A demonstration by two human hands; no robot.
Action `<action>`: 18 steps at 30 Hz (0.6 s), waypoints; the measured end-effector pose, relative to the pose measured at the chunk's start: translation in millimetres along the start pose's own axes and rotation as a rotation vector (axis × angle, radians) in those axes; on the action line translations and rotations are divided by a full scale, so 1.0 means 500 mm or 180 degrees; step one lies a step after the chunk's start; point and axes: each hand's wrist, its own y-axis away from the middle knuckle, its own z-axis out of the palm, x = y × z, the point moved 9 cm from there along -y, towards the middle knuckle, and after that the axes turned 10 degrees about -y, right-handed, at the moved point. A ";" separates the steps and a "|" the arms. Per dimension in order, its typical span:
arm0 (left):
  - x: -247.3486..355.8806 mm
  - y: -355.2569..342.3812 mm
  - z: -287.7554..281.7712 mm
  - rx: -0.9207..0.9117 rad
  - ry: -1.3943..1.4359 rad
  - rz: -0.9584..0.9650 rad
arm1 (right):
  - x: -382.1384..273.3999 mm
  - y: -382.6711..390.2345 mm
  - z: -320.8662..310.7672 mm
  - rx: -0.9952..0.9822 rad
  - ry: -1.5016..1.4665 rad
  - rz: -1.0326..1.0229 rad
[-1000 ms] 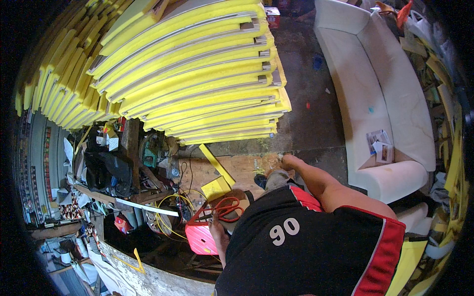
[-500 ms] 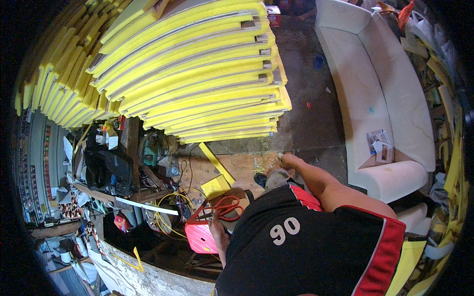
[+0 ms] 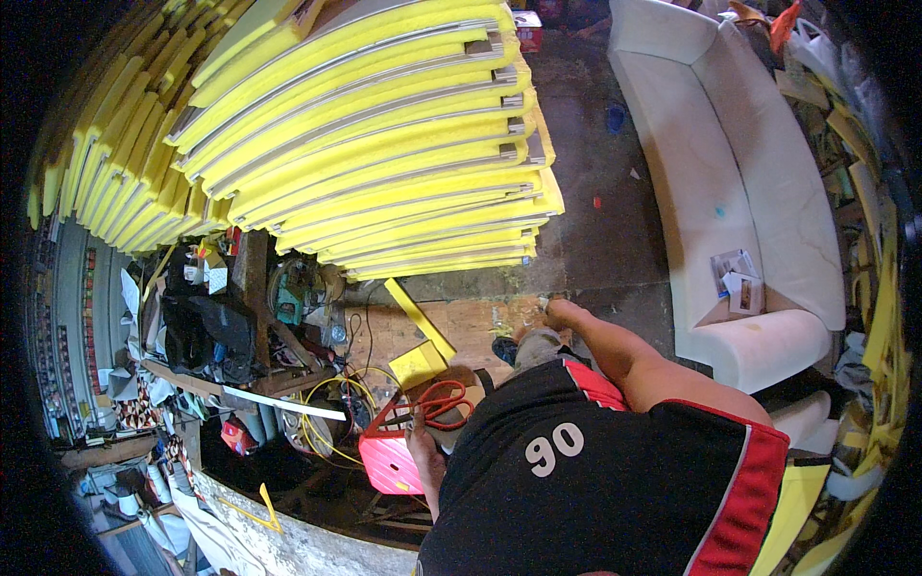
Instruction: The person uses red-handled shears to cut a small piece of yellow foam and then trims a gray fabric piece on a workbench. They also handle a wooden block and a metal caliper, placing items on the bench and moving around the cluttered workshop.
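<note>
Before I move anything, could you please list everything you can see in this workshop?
Foam-padded panels: two stacks, yellow and grey, upper left
Sofa: one, off-white, right
Printed papers: several, pale, on sofa
Foam offcuts: two, yellow, floor near centre
Box: one, red and white, top centre
White strip: one, white, left of centre
Cable: count unclear, yellow, beside stool
Plastic stool: one, pink, lower centre
Scissors: one pair, red-handled, in left hand
Small clutter: many, mixed, both sides
Jersey: one, black and red, lower centre
Left hand: one, bare, over stool
Right hand: one, bare, centre; grip unclear
</note>
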 end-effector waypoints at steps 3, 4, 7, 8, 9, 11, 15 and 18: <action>-0.003 0.003 -0.006 0.0088 -0.0053 -0.0070 | 0.000 -0.002 0.002 -0.0015 0.0060 -0.0002; 0.008 0.010 0.001 0.0082 -0.0078 -0.0004 | 0.000 -0.002 0.002 -0.0010 0.0061 0.0014; 0.030 0.025 0.016 0.0066 -0.0142 0.0154 | -0.001 0.000 0.000 0.0011 -0.0021 0.0022; 0.030 0.024 0.016 0.0057 -0.0160 0.0180 | -0.001 0.001 -0.002 0.0039 -0.0061 0.0034; 0.031 0.023 0.016 0.0048 -0.0177 0.0205 | -0.001 0.003 -0.003 0.0068 -0.0101 0.0046; 0.032 0.026 0.016 0.0109 -0.0198 0.0203 | -0.004 0.004 -0.005 0.0057 -0.0129 0.0054; 0.033 0.023 0.021 -0.0026 -0.0156 0.0301 | -0.001 -0.007 0.000 0.0039 -0.0033 -0.0017; 0.026 0.022 0.013 0.0190 -0.0283 0.0054 | -0.001 -0.010 0.003 -0.0001 0.0063 -0.0072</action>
